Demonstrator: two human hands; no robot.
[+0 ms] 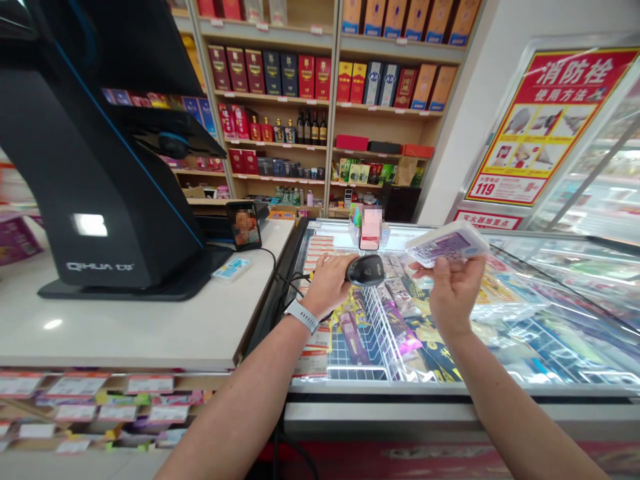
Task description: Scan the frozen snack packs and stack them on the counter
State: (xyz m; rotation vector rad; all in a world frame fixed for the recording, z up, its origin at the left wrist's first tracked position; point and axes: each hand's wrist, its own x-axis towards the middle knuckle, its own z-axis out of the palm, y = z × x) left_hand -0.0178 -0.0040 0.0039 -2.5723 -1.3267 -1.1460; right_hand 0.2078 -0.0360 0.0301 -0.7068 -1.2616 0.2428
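Barcode scanner point(365, 271) sits gripped in the closed left hand point(327, 283) — just beside it, the right hand point(453, 293) pinches a flat wrapped packet point(447, 244), long side tilted slightly upward.

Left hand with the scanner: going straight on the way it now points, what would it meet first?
Probably the purple packet held up in the right hand, since the barcode scanner in the left hand aims that way. Depth is unclear, so it might pass just beside it.
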